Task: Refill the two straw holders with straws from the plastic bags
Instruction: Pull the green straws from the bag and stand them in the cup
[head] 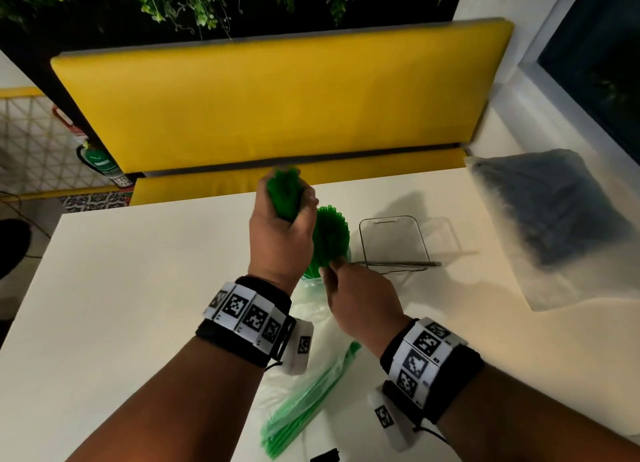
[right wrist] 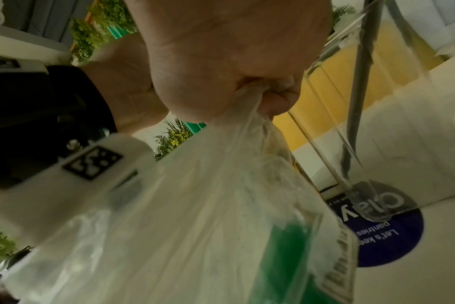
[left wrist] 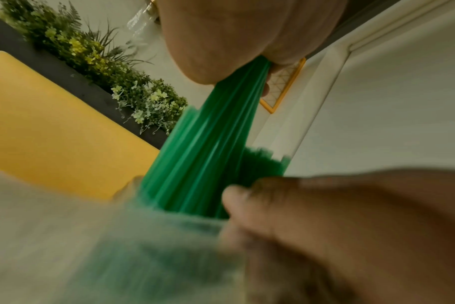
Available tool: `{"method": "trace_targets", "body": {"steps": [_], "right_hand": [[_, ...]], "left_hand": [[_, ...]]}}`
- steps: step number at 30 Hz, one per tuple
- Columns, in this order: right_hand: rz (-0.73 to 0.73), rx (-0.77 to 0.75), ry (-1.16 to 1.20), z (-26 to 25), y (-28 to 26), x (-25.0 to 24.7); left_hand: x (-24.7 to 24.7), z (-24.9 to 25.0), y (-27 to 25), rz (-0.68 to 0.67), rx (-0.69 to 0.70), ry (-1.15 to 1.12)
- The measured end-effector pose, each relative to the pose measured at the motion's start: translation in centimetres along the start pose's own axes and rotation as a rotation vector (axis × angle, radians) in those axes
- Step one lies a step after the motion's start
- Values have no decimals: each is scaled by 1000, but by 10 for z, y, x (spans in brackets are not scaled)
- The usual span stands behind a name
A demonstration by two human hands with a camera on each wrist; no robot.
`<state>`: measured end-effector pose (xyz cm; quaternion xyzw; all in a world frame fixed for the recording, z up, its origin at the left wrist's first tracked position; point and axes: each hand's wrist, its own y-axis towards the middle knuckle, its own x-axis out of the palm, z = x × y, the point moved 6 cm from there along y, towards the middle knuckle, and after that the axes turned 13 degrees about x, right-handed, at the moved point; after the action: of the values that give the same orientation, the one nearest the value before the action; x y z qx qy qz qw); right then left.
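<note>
L hand clenched round bunch of green straws, raised above filled holder. R hand pinching clear plastic bag edge just beside holder. Empty clear holder to right, on white table.

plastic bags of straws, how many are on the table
2: a clear plastic bag of green straws near the table's front edge, pinched by the right hand, and a cloudy plastic bag of dark straws at the table's right.

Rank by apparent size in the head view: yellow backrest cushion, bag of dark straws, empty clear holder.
1. Yellow backrest cushion
2. Bag of dark straws
3. Empty clear holder, smallest.
</note>
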<state>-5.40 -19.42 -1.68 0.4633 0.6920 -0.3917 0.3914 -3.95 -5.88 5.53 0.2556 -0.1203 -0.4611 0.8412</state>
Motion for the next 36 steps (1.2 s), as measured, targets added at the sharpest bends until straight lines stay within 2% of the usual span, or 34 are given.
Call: {"method": "trace_targets", "body": {"steps": [3,4,6,7,10,14,15,17,19,21,24,25,28,31,32,34,36], "right_hand": [[2,21,5,2,1,0],[18,18,9,1,1,-1],[46,4,21,0,-1,-2],[57,-2,28,-1,-2,-2],[71,-2,48,0,-4,-2],[26,18,46,1,-3,2],[20,21,42,1,-2,3],[15,25,42,2,-3,4],[22,16,38,-1,-6,2],[32,10,4,-2,-7,1],[19,43,-31,2,-7,3],[27,46,-18,1,-7,2],[50,36,31,1,-7,0],[47,38,28,3,-5,4],[38,33,42,4,-5,6],[0,25,106,8,-8,7],[-34,15,161,17,-15,7]], "left_hand": [[1,-25,-19,-85,-100,148],[2,-31,-24,-164,-78,251],[4,-34,-32,-342,52,470],[4,-36,-35,-390,94,502],[-4,-32,-35,-399,46,379],[-12,-14,-23,-360,125,359],[-8,-14,-22,-402,111,349],[8,-18,-24,-593,102,392],[17,-19,-25,-704,172,517],[21,-16,-22,-697,193,591],[40,-11,-28,-889,403,756],[41,-13,-25,-895,421,762],[34,-19,-11,-834,362,829],[37,-17,-15,-932,374,923],[34,-12,-13,-924,350,946],[23,17,-4,-776,360,882],[3,57,-6,-599,480,695]]}}
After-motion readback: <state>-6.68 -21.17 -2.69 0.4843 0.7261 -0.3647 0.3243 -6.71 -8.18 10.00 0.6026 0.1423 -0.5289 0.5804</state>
